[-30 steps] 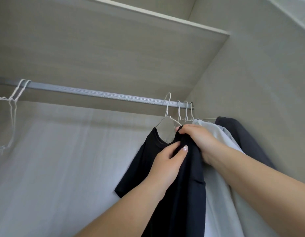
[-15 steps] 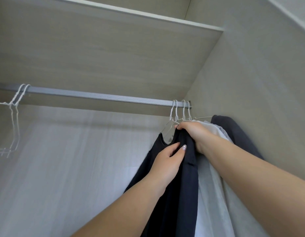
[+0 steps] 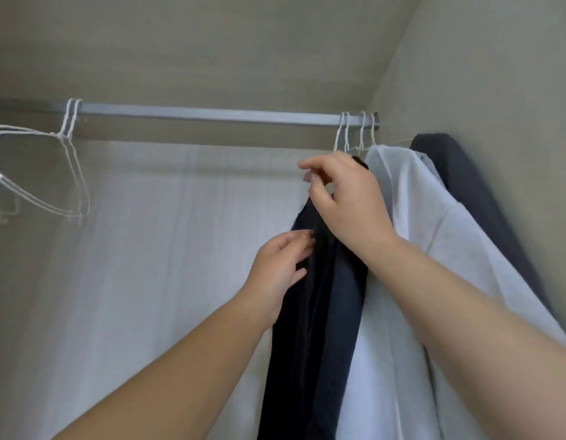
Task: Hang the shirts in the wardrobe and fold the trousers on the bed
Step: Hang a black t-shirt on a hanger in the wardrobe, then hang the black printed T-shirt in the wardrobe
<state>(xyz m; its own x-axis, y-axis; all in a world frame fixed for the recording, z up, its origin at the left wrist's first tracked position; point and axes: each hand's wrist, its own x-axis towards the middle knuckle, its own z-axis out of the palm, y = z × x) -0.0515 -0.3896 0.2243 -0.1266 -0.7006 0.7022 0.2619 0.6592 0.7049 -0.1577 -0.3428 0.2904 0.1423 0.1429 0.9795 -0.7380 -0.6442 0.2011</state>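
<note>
A black shirt hangs on a white wire hanger near the right end of the wardrobe rail. My left hand pinches the shirt's left edge between thumb and fingers, a little below the shoulder. My right hand lies over the top of the shirt by the collar. Its fingers are loosely curled and nothing shows between their tips. Right of the black shirt hang a white shirt and a dark grey garment, each on its own hanger.
Several bare white wire hangers hang at the left end of the rail. The wardrobe's right wall stands just behind the dark grey garment. A shelf runs above the rail, and the back panel is pale.
The black shirt's hanger has slid right against the other hangers. My right hand has let go of the shoulder and lifted. My left hand has dropped lower along the shirt's edge.
</note>
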